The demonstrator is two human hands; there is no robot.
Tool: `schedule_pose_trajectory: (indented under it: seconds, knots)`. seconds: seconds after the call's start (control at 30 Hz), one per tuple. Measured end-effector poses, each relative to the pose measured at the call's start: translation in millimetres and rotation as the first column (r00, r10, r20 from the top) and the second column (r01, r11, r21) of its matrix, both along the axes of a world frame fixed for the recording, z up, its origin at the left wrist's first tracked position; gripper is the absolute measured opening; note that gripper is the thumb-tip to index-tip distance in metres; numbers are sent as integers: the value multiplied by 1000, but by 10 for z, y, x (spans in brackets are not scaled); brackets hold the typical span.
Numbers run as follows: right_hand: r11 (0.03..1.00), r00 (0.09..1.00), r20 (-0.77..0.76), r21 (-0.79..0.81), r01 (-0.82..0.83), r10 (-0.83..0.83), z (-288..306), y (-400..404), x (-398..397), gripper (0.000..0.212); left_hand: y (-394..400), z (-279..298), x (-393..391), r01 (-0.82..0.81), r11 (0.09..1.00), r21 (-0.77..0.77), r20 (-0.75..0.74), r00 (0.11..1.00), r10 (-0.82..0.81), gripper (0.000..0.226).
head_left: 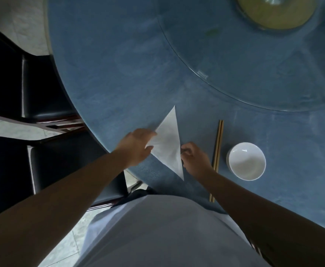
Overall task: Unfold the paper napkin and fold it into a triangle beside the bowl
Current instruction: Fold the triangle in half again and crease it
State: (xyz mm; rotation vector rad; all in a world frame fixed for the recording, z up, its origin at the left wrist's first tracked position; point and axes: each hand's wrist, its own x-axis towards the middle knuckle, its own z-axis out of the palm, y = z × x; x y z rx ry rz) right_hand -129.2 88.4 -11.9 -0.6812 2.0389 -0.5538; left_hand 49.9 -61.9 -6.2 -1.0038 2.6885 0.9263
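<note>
A white paper napkin (169, 139) lies on the blue table (119, 83) in a triangle shape, one tip pointing away, another toward the table's near edge. My left hand (136, 146) rests on its left corner with fingers over the paper. My right hand (193, 158) pinches the napkin's long right edge near the middle. A white empty bowl (246, 160) stands to the right, apart from the napkin, with chopsticks between them.
A pair of wooden chopsticks (217, 151) lies lengthwise between napkin and bowl. A glass turntable (254, 74) with a yellowish centre covers the far right of the table. Dark chairs (38, 87) stand at the left, close to the table's rim.
</note>
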Motion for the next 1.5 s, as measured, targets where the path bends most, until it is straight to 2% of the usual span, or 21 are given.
schedule_pose_trajectory:
  seconds: [0.07, 0.13, 0.23, 0.3, 0.47, 0.57, 0.73, 0.97, 1.13, 1.33, 1.5]
  knots:
    - [999, 1000, 19, 35, 0, 0, -11, -31, 13, 26, 163, -71, 197, 96, 989, -116, -49, 994, -102, 48]
    - [999, 998, 41, 18, -48, 47, -24, -34, 6, 35, 276, -117, 318, 185, 962, -200, -19, 981, -193, 51]
    - [983, 980, 89, -60, -171, 176, -51, 23, -49, 53, 363, -158, 390, 230, 943, -242, 50, 973, -225, 59]
    - [959, 959, 56, -72, -273, 277, -60, 65, -104, 61, 379, -155, 393, 230, 942, -244, 73, 973, -218, 60]
    - [858, 852, -136, -27, -513, 505, -82, 63, -141, 44, 377, -139, 371, 228, 945, -233, 106, 972, -208, 62]
    - [864, 849, -220, -50, -502, 481, -62, 43, -160, 30, 367, -130, 363, 227, 944, -238, 103, 973, -207, 61]
    - [862, 857, -241, -124, -492, 455, 38, 2, -178, 3, 348, -92, 338, 207, 936, -285, 90, 978, -189, 61]
    - [821, 812, -340, -161, -548, 475, 50, 123, -140, 4, 414, -114, 321, 168, 927, -335, 78, 985, -151, 58]
    - [749, 795, -404, -311, -585, 453, 108, 150, -72, 10, 470, -150, 271, 187, 922, -338, 84, 982, -168, 63]
    - [847, 855, -342, -231, -479, 391, 106, 28, -105, 18, 466, -142, 182, 85, 936, -341, 7, 996, -88, 50]
    - [927, 954, -237, -283, -246, 181, 137, -205, -78, 20, 414, -148, 88, -154, 958, -244, -79, 987, 138, 24]
